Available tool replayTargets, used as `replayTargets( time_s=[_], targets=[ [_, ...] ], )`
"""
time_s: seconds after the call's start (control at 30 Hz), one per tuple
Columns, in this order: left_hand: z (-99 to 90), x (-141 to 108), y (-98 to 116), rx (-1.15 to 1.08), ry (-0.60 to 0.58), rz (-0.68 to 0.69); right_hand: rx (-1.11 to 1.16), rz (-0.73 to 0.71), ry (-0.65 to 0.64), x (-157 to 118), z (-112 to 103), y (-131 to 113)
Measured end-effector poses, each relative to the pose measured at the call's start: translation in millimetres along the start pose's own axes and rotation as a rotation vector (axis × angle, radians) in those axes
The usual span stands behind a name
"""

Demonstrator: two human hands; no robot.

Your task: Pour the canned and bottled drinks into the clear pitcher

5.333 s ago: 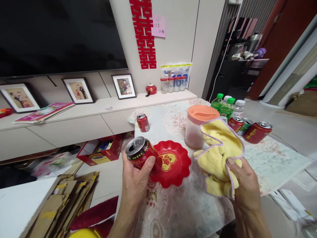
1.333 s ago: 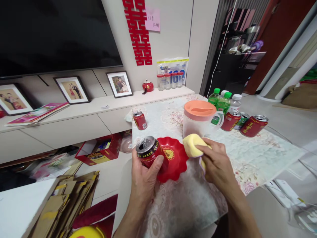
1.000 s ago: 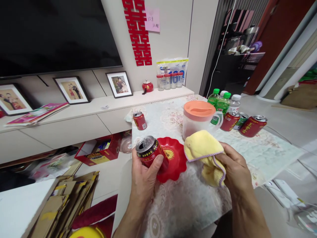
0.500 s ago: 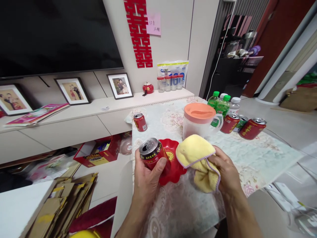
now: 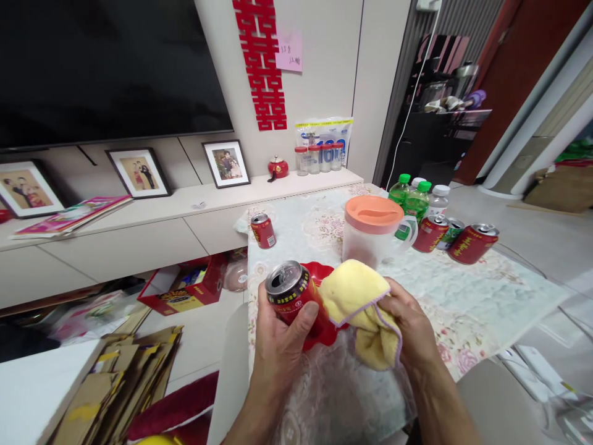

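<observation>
Red can (image 5: 291, 301), smooth metal cylinder, tilted, held up near left edge of tabletop (image 5: 296, 225), in front of glossy scalloped dish (image 5: 327, 337). I've got left hand (image 5: 279, 340) fingers wrapped round it, right hand (image 5: 411, 327) fingers gripping soft yellow cloth (image 5: 356, 292), bunched, purple-stitched hem. Cloth's close beside can; can't tell if touching.

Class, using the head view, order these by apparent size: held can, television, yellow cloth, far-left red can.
1. Television
2. Yellow cloth
3. Held can
4. Far-left red can, though farther off, so true size unsure
</observation>
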State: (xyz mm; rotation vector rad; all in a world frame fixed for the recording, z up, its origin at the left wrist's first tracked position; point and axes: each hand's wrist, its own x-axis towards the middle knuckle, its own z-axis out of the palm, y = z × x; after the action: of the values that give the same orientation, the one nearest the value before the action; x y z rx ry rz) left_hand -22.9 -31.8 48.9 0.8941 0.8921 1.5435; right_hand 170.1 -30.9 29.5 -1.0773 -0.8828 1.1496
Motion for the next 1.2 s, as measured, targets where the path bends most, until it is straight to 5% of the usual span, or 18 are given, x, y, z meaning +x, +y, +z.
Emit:
replayTargets(
  time_s=[0.1, 0.2, 0.3, 0.4, 0.77, 1.2],
  targets=[
    [6.1, -2, 0, 0.004, -0.016, 0.013, -0.035, -0.042, -0.121, -9, 11, 1],
    [9.8, -3, 1, 0.039, 0.003, 0.044, -0.229, -0.335, -0.19, -21, 25, 3],
    [8.5, -5, 1, 0.068, -0.022, 0.033, -0.41, -0.678, -0.112, -29, 35, 7],
    [6.1, -8, -2, 0.077, -0.075, 0.002, -0.548, -0.868, -0.038, -32, 36, 11],
    [10.6, -23, -18, -0.036, -0.21, -0.145, -0.583, -0.813, 0.001, -21, 18, 11],
    [0.9, -3, -4, 0.129, -0.077, 0.015, -0.66, -0.935, -0.069, -39, 42, 3]
  ],
)
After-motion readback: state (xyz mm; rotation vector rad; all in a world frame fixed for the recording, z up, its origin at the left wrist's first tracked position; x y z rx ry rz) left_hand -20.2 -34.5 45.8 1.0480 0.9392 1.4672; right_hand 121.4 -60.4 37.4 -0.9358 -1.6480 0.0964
